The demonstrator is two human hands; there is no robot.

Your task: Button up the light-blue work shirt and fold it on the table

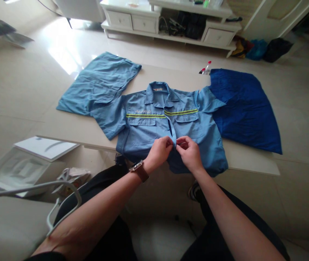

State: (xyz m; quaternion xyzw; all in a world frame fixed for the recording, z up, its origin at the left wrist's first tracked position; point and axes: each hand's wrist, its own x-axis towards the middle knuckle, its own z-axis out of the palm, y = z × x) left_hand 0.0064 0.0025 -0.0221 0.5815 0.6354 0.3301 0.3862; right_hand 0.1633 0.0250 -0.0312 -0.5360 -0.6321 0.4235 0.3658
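A light blue short-sleeved work shirt [149, 127] with yellow reflective stripes lies front up on a low cream table [70, 127], its hem hanging over the near edge. My left hand [158, 152], with a brown watch on the wrist, pinches the left side of the shirt's front placket near the bottom. My right hand [189, 152] pinches the right side of the placket, fingertips almost touching the left hand's. The shirt is open a little above my hands, below the chest pockets.
A second light blue garment [100, 83] lies at the table's far left and a dark blue one [243, 108] at the right. A white drawer unit [143, 21] stands beyond. A white lidded box [26, 163] sits on the floor at the left.
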